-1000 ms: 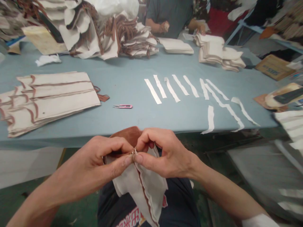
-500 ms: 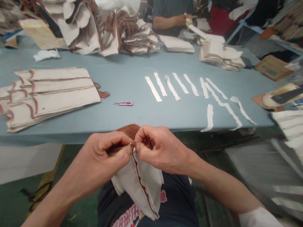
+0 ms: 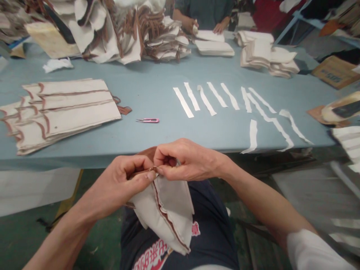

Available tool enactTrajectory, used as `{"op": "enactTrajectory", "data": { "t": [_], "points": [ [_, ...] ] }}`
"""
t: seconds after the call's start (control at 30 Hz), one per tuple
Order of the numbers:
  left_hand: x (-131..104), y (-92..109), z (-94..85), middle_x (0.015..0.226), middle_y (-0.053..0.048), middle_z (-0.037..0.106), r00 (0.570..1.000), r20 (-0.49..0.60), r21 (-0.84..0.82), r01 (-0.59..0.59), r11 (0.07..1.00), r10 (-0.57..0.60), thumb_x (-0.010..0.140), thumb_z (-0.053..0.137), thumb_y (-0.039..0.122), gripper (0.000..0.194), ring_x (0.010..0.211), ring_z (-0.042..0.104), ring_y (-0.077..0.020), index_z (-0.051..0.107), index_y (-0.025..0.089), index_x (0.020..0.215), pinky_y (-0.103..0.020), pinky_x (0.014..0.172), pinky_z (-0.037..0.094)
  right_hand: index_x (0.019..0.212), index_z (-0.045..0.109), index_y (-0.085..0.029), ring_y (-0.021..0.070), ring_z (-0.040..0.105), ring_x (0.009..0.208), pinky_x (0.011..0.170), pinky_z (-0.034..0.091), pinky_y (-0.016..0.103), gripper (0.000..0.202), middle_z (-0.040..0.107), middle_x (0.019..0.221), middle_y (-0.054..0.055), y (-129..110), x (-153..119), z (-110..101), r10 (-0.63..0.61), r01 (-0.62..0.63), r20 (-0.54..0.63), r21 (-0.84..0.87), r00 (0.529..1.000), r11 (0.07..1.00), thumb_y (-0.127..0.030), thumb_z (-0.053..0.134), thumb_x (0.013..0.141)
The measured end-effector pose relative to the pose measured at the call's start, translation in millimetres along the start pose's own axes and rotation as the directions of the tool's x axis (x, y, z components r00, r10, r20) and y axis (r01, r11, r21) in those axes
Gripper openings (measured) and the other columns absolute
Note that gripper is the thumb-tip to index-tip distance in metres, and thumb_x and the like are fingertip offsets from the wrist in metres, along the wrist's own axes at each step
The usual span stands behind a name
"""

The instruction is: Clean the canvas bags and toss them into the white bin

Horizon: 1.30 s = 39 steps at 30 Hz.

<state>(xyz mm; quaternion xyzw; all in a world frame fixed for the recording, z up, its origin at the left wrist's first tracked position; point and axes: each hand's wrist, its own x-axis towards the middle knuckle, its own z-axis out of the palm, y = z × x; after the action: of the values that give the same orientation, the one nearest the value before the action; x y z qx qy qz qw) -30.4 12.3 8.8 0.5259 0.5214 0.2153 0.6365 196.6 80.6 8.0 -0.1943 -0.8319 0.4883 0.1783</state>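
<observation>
A cream fabric piece (image 3: 174, 198) with a brown seam hangs over my lap below the table edge. My left hand (image 3: 126, 176) pinches its top end between thumb and fingers, where brown material shows. Right beside it, my right hand (image 3: 180, 159) is closed in a pinch at the same top edge, the fingertips of both hands almost touching. What lies between the fingertips is small and partly hidden. On the table in front are pink-handled thread snips (image 3: 151, 120).
Stacked cream pieces with brown seams (image 3: 78, 101) lie at left. White strips (image 3: 183, 102) are spread at centre right. Piled fabric (image 3: 112, 33) stands at the back left. Across the table (image 3: 146, 75), a person's hands (image 3: 221, 26) rest by folded cream cloth (image 3: 215, 48).
My right hand has shifted slightly left and up, still pinching at the seam top. The view has moved a little. The person opposite has lowered both hands onto cream cloth.
</observation>
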Motion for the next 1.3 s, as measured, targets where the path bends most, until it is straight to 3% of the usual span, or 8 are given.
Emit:
{"op": "enactTrajectory", "data": {
  "t": [0.23,0.33,0.47,0.67,0.83,0.97,1.1,1.3],
  "points": [
    [3,-4,-7.7,0.06,0.006,0.049,0.997,0.07,0.001,0.041,0.999,-0.04,0.088,0.078,0.062,0.047,0.048,0.039,-0.0079,0.064,0.019,0.075,-0.015,0.041,0.031,0.089,0.06,-0.019,0.0101,0.047,0.066,0.064,0.034,0.025,0.004,0.058,0.076,-0.005,4,1,0,-0.02,0.02,0.0,0.024,1.0,1.0,-0.022,0.059,0.093],
    [6,-3,-13.5,0.058,0.006,0.049,0.998,0.051,-0.012,0.029,1.0,-0.028,0.088,0.077,0.062,0.049,0.048,0.039,-0.0073,0.062,0.019,0.072,-0.015,0.042,0.033,0.097,0.063,-0.018,0.0105,0.049,0.069,0.065,0.036,0.024,0.014,0.06,0.078,-0.005,10,5,-2,-0.038,0.042,-0.038,0.1,0.999,0.994,-0.032,0.064,0.1],
    [7,-6,-15.9,0.055,0.007,0.047,1.0,0.001,-0.087,0.02,0.996,-0.02,0.088,0.077,0.062,0.05,0.045,0.037,-0.0064,0.06,0.019,0.068,-0.014,0.041,0.032,0.098,0.062,-0.018,0.0115,0.052,0.071,0.064,0.04,0.024,0.031,0.064,0.081,-0.003,15,7,2,0.012,0.009,-0.087,0.246,0.996,0.969,-0.048,0.071,0.1],
    [5,-5,-6.4,0.055,0.006,0.052,0.99,-0.112,-0.115,0.066,0.991,-0.079,0.078,0.085,0.061,0.048,0.046,0.037,-0.007,0.069,0.017,0.069,-0.015,0.04,0.031,0.092,0.062,-0.019,0.01,0.053,0.067,0.064,0.039,0.024,0.018,0.063,0.077,-0.005,-2,-2,20,0.149,-0.097,-0.262,0.2,0.954,0.975,-0.034,0.07,0.097],
    [-2,6,3.6,0.061,0.002,0.058,0.97,-0.24,0.078,-0.031,0.996,0.049,0.08,0.08,0.054,0.04,0.053,0.044,-0.0095,0.078,0.016,0.069,-0.016,0.044,0.033,0.081,0.061,-0.019,0.0087,0.052,0.062,0.064,0.034,0.025,0.013,0.062,0.068,-0.006,-21,-5,32,0.253,-0.254,-0.356,0.043,0.9,0.966,-0.021,0.07,0.091],
    [-6,6,6.5,0.062,-0.001,0.061,0.957,-0.267,0.219,-0.055,0.974,0.114,0.086,0.07,0.056,0.045,0.055,0.049,-0.0122,0.077,0.016,0.068,-0.018,0.045,0.037,0.079,0.063,-0.019,0.0092,0.053,0.061,0.064,0.031,0.027,0.011,0.063,0.065,-0.006,-28,-3,32,0.33,-0.366,-0.346,-0.042,0.878,0.93,-0.014,0.07,0.087],
    [-5,3,8.7,0.063,-0.001,0.063,0.958,-0.25,0.256,-0.075,0.964,0.141,0.089,0.064,0.055,0.046,0.056,0.051,-0.0128,0.077,0.015,0.068,-0.018,0.045,0.038,0.078,0.066,-0.018,0.0095,0.051,0.06,0.063,0.029,0.028,0.011,0.065,0.065,-0.005,-32,0,27,0.404,-0.442,-0.278,-0.089,0.872,0.893,-0.013,0.068,0.087],
    [-5,1,10.0,0.059,0.002,0.056,0.95,-0.217,0.337,-0.141,0.931,0.223,0.094,0.06,0.051,0.046,0.052,0.046,-0.0113,0.075,0.016,0.068,-0.018,0.043,0.033,0.076,0.066,-0.016,0.0086,0.05,0.061,0.06,0.03,0.025,0.011,0.06,0.064,-0.006,-21,6,20,0.39,-0.387,-0.122,0.047,0.913,0.921,-0.011,0.064,0.085]
  ]
}}
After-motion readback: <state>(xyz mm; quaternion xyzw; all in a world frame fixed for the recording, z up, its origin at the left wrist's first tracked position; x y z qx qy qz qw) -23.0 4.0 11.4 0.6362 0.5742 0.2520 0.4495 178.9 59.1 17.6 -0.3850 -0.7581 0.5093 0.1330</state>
